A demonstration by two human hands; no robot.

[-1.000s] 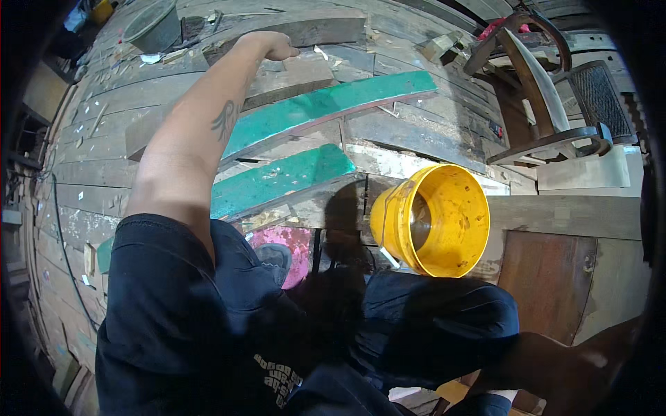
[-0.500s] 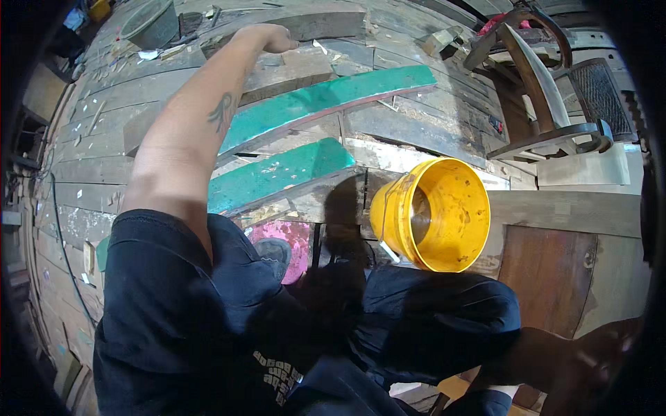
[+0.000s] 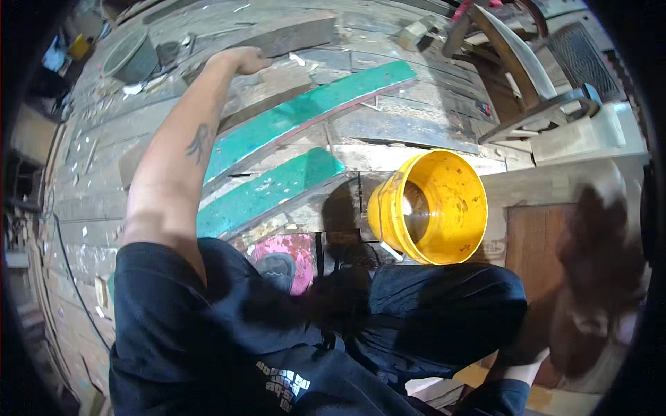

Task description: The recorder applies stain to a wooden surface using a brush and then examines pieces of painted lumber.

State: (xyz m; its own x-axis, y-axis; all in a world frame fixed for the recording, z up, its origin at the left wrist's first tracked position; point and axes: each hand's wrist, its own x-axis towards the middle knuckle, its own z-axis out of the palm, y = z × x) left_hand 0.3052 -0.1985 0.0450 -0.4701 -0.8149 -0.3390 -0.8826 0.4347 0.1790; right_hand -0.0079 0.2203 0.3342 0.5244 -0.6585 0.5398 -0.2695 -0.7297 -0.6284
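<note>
The left arm stretches far out, and the left hand (image 3: 244, 61) is near a long brown beam (image 3: 295, 38). Its fingers look curled in, but I cannot tell how far open they are or if they have hold of anything. The right hand (image 3: 598, 243) is a dark blur over a brown wood panel (image 3: 533, 243), so I cannot tell how its fingers are, what they hold, or if they touch the wood. The panel lies at the right, near the person's bent knee (image 3: 485, 295). Between that knee and two green boards (image 3: 270, 191) is a yellow bucket (image 3: 387, 215) with a wire handle and dirty spots inside. A gray shoe (image 3: 276, 272) is on a pink patch (image 3: 303, 253). Past the bucket is a curved wooden frame (image 3: 517, 66). A gray tub (image 3: 130, 59) sits on the plank floor at the far left.
</note>
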